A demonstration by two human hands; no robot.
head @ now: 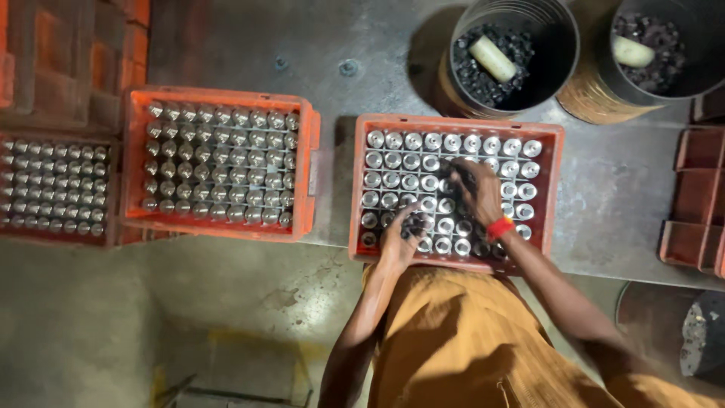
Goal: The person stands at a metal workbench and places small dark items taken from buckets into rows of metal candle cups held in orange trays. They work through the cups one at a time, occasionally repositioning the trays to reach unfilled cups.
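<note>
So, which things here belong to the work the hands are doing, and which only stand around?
In use:
- left hand, holding small dark pieces
- right hand, reaching among the cylinders
- orange crate of metal cylinders

Standing by:
- second filled orange crate
- third crate at the far left
- two buckets of dark pieces
- empty trays

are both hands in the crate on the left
No, both the left hand and the right hand are inside the right-hand orange crate of metal cylinders, while the left crate has no hands in it.
</note>
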